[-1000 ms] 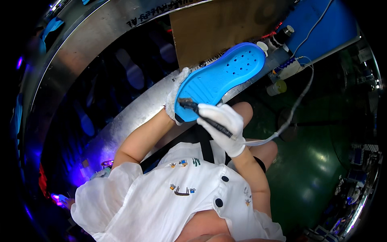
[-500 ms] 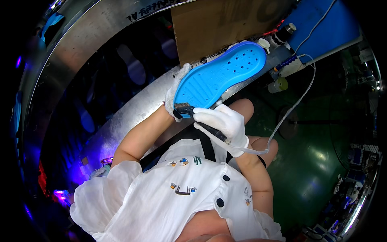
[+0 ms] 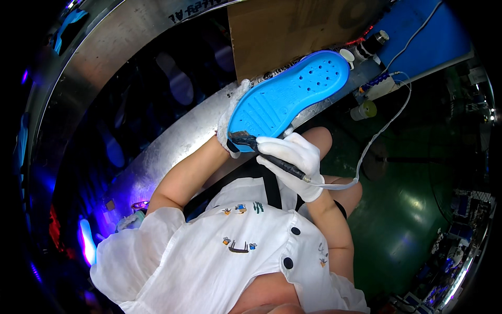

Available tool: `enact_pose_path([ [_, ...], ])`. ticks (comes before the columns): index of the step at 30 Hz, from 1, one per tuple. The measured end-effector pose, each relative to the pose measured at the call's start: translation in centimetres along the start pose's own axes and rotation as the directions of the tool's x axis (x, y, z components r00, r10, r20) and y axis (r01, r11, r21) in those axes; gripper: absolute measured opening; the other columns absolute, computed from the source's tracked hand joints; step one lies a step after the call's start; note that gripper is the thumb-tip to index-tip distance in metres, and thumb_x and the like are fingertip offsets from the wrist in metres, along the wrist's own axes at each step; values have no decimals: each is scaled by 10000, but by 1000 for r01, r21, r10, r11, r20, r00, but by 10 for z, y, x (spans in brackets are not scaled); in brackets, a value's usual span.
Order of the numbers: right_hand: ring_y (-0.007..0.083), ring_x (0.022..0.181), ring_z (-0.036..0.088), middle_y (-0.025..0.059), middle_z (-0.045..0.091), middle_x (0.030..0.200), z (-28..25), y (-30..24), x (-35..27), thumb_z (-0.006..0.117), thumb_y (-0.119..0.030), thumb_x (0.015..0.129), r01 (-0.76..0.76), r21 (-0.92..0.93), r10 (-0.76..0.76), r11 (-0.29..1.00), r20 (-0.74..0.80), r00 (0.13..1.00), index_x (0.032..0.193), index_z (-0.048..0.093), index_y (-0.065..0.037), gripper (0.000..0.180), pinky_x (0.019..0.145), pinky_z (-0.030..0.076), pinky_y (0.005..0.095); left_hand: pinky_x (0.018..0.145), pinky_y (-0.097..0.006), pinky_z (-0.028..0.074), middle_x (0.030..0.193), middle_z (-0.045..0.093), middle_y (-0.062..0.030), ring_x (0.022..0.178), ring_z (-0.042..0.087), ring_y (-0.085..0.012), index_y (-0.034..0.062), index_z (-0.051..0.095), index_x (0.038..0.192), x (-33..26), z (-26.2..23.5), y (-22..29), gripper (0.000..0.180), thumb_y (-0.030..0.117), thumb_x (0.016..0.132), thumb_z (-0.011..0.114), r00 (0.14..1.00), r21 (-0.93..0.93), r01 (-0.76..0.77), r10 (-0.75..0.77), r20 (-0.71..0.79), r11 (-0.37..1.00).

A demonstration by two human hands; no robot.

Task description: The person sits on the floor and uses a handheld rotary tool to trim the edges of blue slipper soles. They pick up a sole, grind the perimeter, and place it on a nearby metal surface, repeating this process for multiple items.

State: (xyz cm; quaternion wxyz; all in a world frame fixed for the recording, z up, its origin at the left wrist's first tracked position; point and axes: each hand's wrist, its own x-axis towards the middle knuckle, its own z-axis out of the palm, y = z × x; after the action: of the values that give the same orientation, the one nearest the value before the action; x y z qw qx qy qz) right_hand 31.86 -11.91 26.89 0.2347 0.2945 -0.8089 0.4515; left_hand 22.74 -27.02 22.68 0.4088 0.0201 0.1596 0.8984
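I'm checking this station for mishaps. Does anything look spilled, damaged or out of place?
Nothing stands out. The left hand holds the blue perforated shoe sole, which looks whole; the right hand holds a black corded tool against its heel end.

Brown cardboard sheet (image 3: 293, 31): flat, directly above the grip, behind the raised work. Curved metal ledge (image 3: 172, 144): shiny, speckled, running from lower left of the grip up past it. Blue panel (image 3: 429, 42): upper right of the grip. Small white cap (image 3: 346, 55) and dark cylindrical container (image 3: 372, 43): side by side, up and right of the grip, on the ledge (what it contains cannot be made out). Yellowish round object (image 3: 364, 110): right of the grip, possibly a tape roll. Green floor (image 3: 413, 220): lower right, glossy.
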Motion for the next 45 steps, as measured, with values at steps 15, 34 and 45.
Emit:
enact_pose_path([
  [15, 195, 708, 571, -30, 692, 904, -37, -10, 27, 760, -140, 707, -49, -80, 75, 996, 369, 926, 902, 696, -125, 206, 651, 512, 296, 951, -441, 506, 1281, 569, -188, 1121, 595, -310, 36, 502, 1336, -1, -11, 23, 620, 526, 959, 452, 989, 89, 140, -135, -62, 986],
  [34, 217, 752, 628, 60, 711, 960, -22, -8, 18, 781, -42, 703, -152, 32, 151, 988, 39, 988, 939, 704, -70, 250, 681, 510, 305, 861, -363, 543, 1131, 634, -169, 993, 642, -247, 48, 594, 1251, -1, 35, 67, 629, 522, 838, 632, 967, 620, 251, -222, -125, 743],
  [45, 208, 644, 584, 52, 708, 948, -37, -32, 24, 760, -67, 702, 51, -236, 10, 970, 251, 968, 923, 713, -96, 228, 585, 506, 289, 784, -343, 560, 1116, 627, -112, 924, 651, -181, 85, 582, 1258, 14, 6, 62, 564, 503, 880, 610, 987, 692, 163, -109, -121, 703],
])
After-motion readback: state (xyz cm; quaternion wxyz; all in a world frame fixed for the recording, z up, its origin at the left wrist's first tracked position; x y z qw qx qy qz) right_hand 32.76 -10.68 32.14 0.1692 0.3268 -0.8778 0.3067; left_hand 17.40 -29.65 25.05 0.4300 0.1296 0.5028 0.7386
